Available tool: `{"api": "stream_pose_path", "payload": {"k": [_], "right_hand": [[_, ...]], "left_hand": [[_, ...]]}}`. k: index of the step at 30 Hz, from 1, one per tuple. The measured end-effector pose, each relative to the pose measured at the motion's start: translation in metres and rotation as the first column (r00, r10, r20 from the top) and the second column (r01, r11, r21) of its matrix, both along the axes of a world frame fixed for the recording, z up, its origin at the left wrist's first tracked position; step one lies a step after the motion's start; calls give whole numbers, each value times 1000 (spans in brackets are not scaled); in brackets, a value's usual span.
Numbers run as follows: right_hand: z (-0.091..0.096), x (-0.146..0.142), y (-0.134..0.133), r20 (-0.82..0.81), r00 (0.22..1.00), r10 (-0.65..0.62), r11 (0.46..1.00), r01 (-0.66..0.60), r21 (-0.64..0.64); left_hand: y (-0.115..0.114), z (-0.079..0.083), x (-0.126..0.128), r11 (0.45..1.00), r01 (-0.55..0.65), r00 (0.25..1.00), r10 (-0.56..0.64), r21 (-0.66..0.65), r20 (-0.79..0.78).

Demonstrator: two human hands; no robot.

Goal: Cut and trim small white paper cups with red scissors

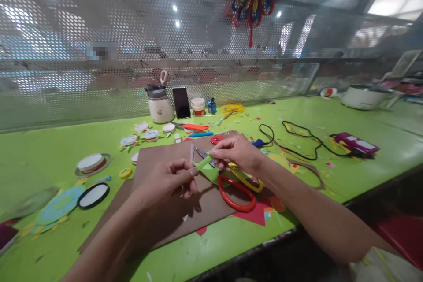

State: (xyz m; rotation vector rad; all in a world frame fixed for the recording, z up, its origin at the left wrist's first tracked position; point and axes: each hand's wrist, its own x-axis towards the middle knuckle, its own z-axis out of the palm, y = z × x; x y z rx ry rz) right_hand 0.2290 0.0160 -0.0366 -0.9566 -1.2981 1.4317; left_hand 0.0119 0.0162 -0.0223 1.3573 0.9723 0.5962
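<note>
Between my two hands runs a narrow strip of light green paper (pixel 204 164), held above a brown cardboard sheet (pixel 158 216). My left hand (pixel 170 178) pinches its lower left end between thumb and finger. At the upper right end, my right hand (pixel 235 152) grips it with closed fingertips. Scissors with one red and one yellow handle (pixel 236 200) lie on the cardboard just below my right hand, blades partly hidden. A larger green paper piece (pixel 211 175) sits beneath the strip, and red paper (pixel 256 213) lies at the cardboard's right edge.
A white jug (pixel 160 108), a dark phone (pixel 181 103) and a small tub (pixel 198 106) stand at the back. An orange cutter (pixel 195 127) and blue pen (pixel 201 134) lie nearer. Rightward are a black cable (pixel 310 132) and purple device (pixel 355 144). A round black-rimmed disc (pixel 94 195) lies left.
</note>
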Motion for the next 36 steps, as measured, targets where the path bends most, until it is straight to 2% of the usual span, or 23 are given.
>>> {"api": "stream_pose_path", "payload": {"k": [5, 7, 10, 12, 18, 23, 30, 36], "right_hand": [[-3, -2, 1, 28, 1000, 11, 1000, -11, -3], [-4, -5, -1, 52, 998, 29, 1000, -30, 6], [-4, -11, -8, 60, 998, 5, 1000, -7, 29], [-4, -16, -12, 56, 998, -12, 999, 10, 41], [-5, -24, -16, 73, 997, -1, 999, -3, 51], [-9, -27, -14, 65, 998, -10, 1000, 8, 26], [-12, -31, -16, 28, 999, -41, 999, 41, -1], [-14, -35, -19, 11, 1000, 14, 998, -14, -58]], "left_hand": [[8, 1, -9, 990, -128, 991, 126, 62, 45], [10, 1, -10, 976, -210, 970, 199, 62, 142], [9, 0, -7, 939, -343, 869, 333, -42, 366], [7, -2, -1, 921, -376, 819, 380, -97, 429], [-2, -10, 14, 918, -361, 826, 396, -163, 401], [-6, -7, 15, 922, -344, 846, 387, -179, 367], [1, -10, 12, 879, -462, 790, 469, -119, 395], [6, -12, 10, 867, -479, 763, 488, -136, 424]]}}
